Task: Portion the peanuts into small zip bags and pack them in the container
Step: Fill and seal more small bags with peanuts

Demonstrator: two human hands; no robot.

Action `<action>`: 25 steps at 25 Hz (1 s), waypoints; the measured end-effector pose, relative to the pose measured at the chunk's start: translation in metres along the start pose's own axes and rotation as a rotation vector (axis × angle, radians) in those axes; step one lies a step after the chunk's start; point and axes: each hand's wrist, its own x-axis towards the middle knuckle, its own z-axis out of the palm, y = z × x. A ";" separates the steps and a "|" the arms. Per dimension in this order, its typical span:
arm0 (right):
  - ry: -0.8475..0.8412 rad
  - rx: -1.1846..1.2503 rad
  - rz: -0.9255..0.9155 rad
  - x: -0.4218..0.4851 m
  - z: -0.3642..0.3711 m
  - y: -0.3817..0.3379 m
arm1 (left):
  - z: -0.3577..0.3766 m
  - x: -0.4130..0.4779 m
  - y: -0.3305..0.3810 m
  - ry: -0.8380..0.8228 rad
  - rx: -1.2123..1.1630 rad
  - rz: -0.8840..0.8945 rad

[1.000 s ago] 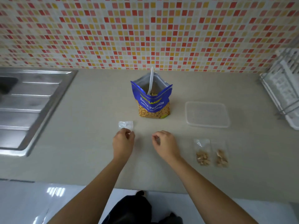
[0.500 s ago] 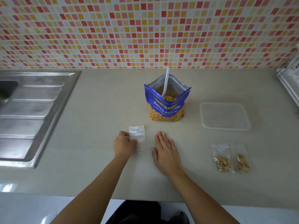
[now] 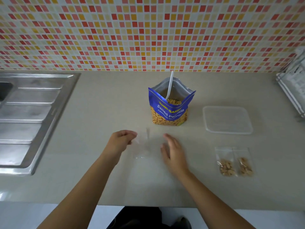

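Now, left hand (image 3: 121, 142) curled, pinching zip bag (image 3: 144, 146)

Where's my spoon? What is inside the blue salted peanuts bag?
Inside the open salted peanuts bag stands a white plastic spoon, handle sticking out, with peanuts around its lower end. The spoon's bowl is hidden among them.

A steel sink drainboard (image 3: 29, 116) sits left on the beige counter (image 3: 99, 104), a white rack (image 3: 293, 90) right, mosaic tiles (image 3: 148, 30) behind.
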 end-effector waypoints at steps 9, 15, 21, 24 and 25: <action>-0.229 0.672 0.195 0.066 -0.118 -0.091 | -0.015 -0.031 0.100 -0.398 0.234 0.376; -0.345 0.738 0.269 0.085 -0.149 -0.099 | 0.011 -0.033 0.135 -0.427 0.321 0.450; -0.037 0.923 0.331 0.099 -0.163 -0.108 | 0.031 -0.037 0.134 0.261 0.402 0.949; 0.062 0.959 0.329 0.108 -0.163 -0.116 | 0.047 -0.044 0.125 0.134 0.437 1.120; 0.085 0.958 0.326 0.111 -0.162 -0.118 | 0.050 -0.044 0.125 0.126 0.441 1.125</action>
